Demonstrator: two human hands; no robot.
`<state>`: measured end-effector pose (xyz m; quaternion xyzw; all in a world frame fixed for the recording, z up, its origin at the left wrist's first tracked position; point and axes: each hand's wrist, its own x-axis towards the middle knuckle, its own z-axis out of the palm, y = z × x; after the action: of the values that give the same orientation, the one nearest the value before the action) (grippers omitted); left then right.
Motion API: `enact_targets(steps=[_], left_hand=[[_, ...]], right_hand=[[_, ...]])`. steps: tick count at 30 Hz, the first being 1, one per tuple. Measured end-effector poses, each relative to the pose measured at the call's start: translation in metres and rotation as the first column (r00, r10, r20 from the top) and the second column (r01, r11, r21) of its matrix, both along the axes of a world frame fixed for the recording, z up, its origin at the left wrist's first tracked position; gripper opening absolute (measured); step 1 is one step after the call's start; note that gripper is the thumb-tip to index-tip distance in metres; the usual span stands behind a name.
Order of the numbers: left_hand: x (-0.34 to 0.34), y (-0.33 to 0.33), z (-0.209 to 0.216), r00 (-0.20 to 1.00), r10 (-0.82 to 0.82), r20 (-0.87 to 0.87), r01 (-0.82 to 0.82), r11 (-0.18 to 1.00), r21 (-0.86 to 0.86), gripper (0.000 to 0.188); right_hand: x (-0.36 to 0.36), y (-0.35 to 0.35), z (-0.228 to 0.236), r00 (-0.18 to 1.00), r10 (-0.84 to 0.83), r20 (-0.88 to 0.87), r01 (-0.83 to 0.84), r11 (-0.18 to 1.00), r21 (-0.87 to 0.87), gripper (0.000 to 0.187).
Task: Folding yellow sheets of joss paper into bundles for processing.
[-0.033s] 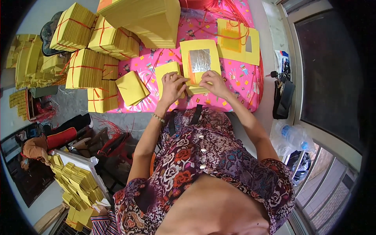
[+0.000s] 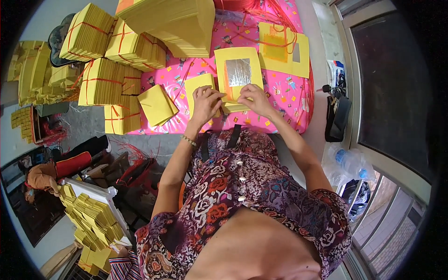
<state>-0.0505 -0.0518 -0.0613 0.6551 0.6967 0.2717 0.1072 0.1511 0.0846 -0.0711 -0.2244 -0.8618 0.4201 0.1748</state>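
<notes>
Yellow sheet: a yellow sheet point(image 2: 236, 53) with a silver panel point(image 2: 238, 72) and an orange strip point(image 2: 226, 77) along the panel's left side lies directly in front of the person, on top of a low yellow pile point(image 2: 235, 108).
Left hand: the left hand point(image 2: 205, 102) lies over a plain yellow stack point(image 2: 198, 79), its fingers bent and tips reaching right to the sheet's near left corner; whether they grip paper cannot be told.
Right hand: the right hand point(image 2: 254, 99) is at the sheet's near edge, thumb and fingertips drawn together; whether paper is pinched between them is too small to tell.
Change: none shows between the two pictures; hands and sheet match, so the handling appears to be at the same point, with both hands at the near edge.
Pink tablecloth: on the pink tablecloth point(image 2: 289, 103), bundles tied with red strands point(image 2: 95, 86) stand to the left; more yellow sheets point(image 2: 298, 53) lie to the right.
Striped sleeve: another person's sleeve point(image 2: 123, 267) shows at lower left.
</notes>
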Motion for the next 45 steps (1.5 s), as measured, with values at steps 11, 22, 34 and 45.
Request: enact_targets(steps=[11, 22, 34, 45], left_hand=[[0.0, 0.0, 0.001, 0.999, -0.011, 0.031, 0.011, 1.0, -0.025, 0.032], [0.003, 0.002, 0.009, 0.998, -0.01, 0.061, 0.01, 1.0, -0.002, 0.03], [0.005, 0.038, 0.021, 0.996, 0.031, 0.089, -0.046, 0.984, 0.172, 0.022], [0.036, 0.056, 0.055, 0.365, 0.03, 0.931, -0.22, 0.974, 0.055, 0.019]], right_hand=[[0.0, 0.001, -0.001, 1.0, -0.001, 0.009, 0.001, 1.0, 0.026, 0.013], [-0.001, 0.002, -0.001, 1.0, -0.011, 0.017, 0.011, 1.0, 0.013, 0.012], [-0.004, -0.02, 0.056, 0.892, -0.353, -0.282, 0.433, 0.846, 0.31, 0.022], [-0.026, 0.008, 0.032, 0.768, -0.606, -0.207, -0.246, 0.019, -0.969, 0.074]])
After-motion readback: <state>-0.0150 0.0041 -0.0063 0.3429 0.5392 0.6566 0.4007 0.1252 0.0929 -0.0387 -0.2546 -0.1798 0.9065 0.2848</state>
